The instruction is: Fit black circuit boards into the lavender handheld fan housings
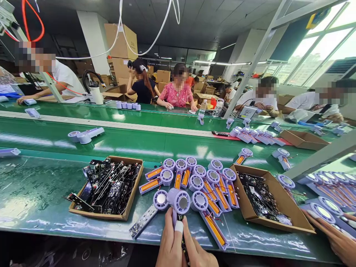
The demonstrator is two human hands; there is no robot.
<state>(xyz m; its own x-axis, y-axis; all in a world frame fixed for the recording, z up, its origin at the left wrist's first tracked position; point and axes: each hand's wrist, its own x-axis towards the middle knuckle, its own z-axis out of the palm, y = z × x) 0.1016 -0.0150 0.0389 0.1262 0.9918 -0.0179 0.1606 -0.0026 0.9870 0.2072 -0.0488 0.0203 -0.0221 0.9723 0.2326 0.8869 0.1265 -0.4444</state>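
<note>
Close to the bench's front edge, a lilac handheld fan (180, 200) is held upright with its round head away from me. My left hand (167, 239) wraps the handle from the left. My right hand (198, 252) presses from the right on a dark circuit board (184, 249) along the handle; one fingertip has a white covering. My fingers hide most of the handle. Left of it lies a fan with a board in its handle (143, 221). On the right, another fan (213, 228) shows an orange battery in its open handle.
Cardboard trays of circuit boards stand at left (133, 196) and right (299, 224). Several open fans (194, 181) cluster between them. Beyond runs a green conveyor belt (133, 144) carrying fans (85, 137). A neighbour's hand (330, 233) touches fans at right; people sit opposite.
</note>
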